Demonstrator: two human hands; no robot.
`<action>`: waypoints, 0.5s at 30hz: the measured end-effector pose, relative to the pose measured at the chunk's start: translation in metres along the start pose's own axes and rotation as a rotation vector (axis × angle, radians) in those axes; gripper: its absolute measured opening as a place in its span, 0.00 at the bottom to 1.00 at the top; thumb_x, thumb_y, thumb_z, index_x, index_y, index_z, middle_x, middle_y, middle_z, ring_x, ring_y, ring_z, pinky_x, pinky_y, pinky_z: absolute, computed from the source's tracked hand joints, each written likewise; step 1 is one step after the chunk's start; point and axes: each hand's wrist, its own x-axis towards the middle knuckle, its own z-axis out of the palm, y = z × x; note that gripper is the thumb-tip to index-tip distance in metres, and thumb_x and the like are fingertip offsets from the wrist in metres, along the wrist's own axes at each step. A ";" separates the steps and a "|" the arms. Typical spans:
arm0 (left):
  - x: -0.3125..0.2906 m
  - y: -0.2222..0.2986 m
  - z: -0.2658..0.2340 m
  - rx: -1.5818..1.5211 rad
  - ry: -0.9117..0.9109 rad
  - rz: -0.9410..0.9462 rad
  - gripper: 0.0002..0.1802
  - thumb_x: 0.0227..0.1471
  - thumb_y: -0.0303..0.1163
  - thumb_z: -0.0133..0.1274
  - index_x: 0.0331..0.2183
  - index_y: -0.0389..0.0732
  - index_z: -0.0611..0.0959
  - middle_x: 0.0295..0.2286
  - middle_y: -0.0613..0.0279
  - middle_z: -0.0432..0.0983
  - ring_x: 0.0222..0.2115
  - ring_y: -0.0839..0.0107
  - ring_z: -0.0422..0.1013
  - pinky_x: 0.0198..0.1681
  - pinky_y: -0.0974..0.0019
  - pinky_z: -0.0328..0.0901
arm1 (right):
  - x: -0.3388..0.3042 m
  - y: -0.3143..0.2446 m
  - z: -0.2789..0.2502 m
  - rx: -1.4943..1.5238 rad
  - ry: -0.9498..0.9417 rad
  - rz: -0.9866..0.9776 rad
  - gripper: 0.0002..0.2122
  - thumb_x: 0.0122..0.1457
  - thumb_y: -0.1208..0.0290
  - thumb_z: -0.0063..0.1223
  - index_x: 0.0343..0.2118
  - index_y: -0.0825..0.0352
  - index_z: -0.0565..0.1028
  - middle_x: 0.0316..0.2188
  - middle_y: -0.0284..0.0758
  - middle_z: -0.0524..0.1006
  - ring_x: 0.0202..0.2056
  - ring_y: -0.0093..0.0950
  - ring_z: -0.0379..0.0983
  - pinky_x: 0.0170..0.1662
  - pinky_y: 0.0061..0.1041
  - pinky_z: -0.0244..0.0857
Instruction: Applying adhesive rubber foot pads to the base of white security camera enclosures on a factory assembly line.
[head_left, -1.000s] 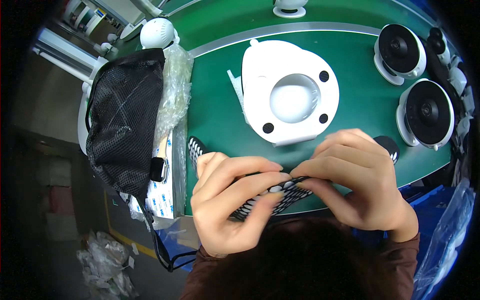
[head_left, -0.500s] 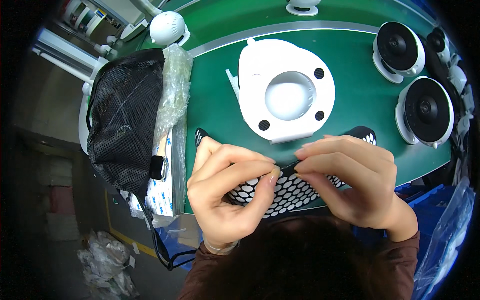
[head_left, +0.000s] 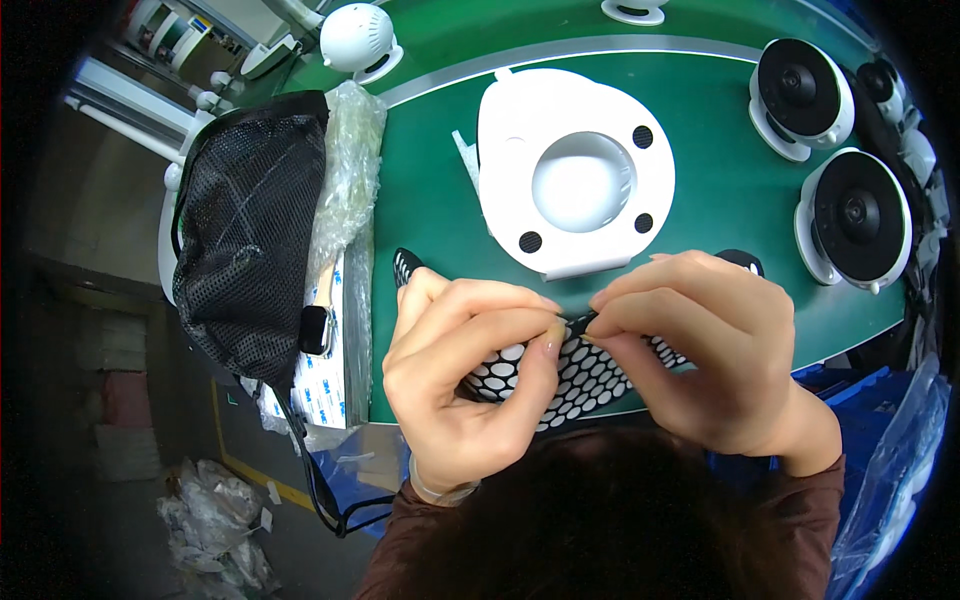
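Observation:
Both hands pinch the upper edge of a black sheet covered with rows of white ovals (head_left: 585, 378). My left hand (head_left: 465, 380) grips it between thumb and index finger, near the middle of that edge. Close beside it, my right hand (head_left: 705, 345) pinches the same edge, its other fingers curled. The sheet's ends show past both hands; much of its middle is covered by fingers. Just beyond lies a white rounded plastic piece (head_left: 510, 180) with a round hollow and three black round pads (head_left: 643, 137) on its face.
A black mesh bag (head_left: 250, 240) sits at the left, against bubble wrap (head_left: 350, 170) and a smartwatch (head_left: 315, 330). White round devices with black fronts (head_left: 855, 215) stand at the right. A white ball-shaped device (head_left: 357, 40) is at the back. Blue bins (head_left: 880, 410) are at lower right.
Both hands have shifted slightly, with thumb and fingertips drawn closer together at the sheet's edge. The sheet is still held; the view has moved a little.

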 end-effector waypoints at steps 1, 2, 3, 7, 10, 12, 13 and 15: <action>0.000 0.000 0.000 -0.004 0.006 -0.007 0.09 0.27 0.18 0.56 0.20 0.38 0.80 0.23 0.66 0.75 0.21 0.73 0.60 0.27 0.72 0.53 | -0.001 0.000 0.001 -0.004 0.020 -0.008 0.09 0.37 0.82 0.59 0.23 0.64 0.75 0.24 0.32 0.76 0.25 0.29 0.73 0.29 0.24 0.66; -0.001 -0.001 0.000 -0.003 0.006 -0.009 0.09 0.27 0.18 0.56 0.20 0.38 0.80 0.23 0.66 0.75 0.21 0.73 0.60 0.27 0.72 0.53 | 0.000 0.000 0.001 -0.002 0.019 -0.008 0.09 0.37 0.82 0.59 0.23 0.64 0.75 0.24 0.32 0.76 0.25 0.29 0.73 0.29 0.24 0.66; -0.001 -0.002 0.000 -0.014 0.012 -0.011 0.09 0.27 0.18 0.56 0.20 0.38 0.80 0.23 0.66 0.75 0.21 0.73 0.60 0.28 0.72 0.53 | 0.000 0.001 0.001 0.017 0.014 -0.001 0.09 0.36 0.82 0.59 0.23 0.65 0.75 0.24 0.33 0.75 0.25 0.29 0.72 0.28 0.23 0.66; -0.001 -0.001 0.000 -0.018 0.013 -0.018 0.09 0.27 0.18 0.56 0.20 0.38 0.80 0.23 0.66 0.75 0.21 0.73 0.60 0.28 0.72 0.53 | 0.001 0.002 0.002 0.049 0.020 -0.008 0.10 0.36 0.83 0.58 0.24 0.66 0.75 0.24 0.33 0.75 0.24 0.30 0.72 0.27 0.23 0.66; -0.001 -0.001 -0.001 -0.006 0.018 -0.010 0.09 0.27 0.18 0.56 0.20 0.38 0.80 0.22 0.66 0.75 0.21 0.73 0.60 0.28 0.72 0.53 | 0.002 0.002 0.002 0.007 0.013 -0.057 0.10 0.36 0.84 0.59 0.25 0.66 0.75 0.24 0.33 0.75 0.24 0.29 0.72 0.27 0.22 0.66; -0.001 -0.001 0.001 -0.007 0.023 -0.016 0.09 0.27 0.18 0.56 0.20 0.39 0.80 0.22 0.66 0.75 0.21 0.73 0.60 0.28 0.72 0.53 | 0.001 0.000 0.003 -0.040 0.028 -0.080 0.10 0.36 0.84 0.59 0.25 0.66 0.75 0.24 0.33 0.75 0.25 0.29 0.72 0.27 0.22 0.66; 0.000 -0.001 0.001 -0.005 0.029 -0.023 0.09 0.27 0.18 0.56 0.20 0.39 0.80 0.22 0.66 0.75 0.21 0.73 0.60 0.28 0.72 0.53 | 0.001 -0.002 0.003 -0.085 0.043 -0.104 0.10 0.36 0.84 0.59 0.25 0.66 0.75 0.24 0.33 0.76 0.25 0.29 0.73 0.27 0.22 0.66; 0.000 -0.001 0.000 -0.010 0.034 -0.019 0.09 0.27 0.18 0.56 0.20 0.39 0.80 0.22 0.66 0.75 0.21 0.73 0.60 0.28 0.72 0.53 | 0.002 -0.002 0.002 -0.032 0.025 -0.054 0.10 0.36 0.84 0.58 0.25 0.66 0.75 0.24 0.34 0.76 0.25 0.29 0.73 0.27 0.22 0.66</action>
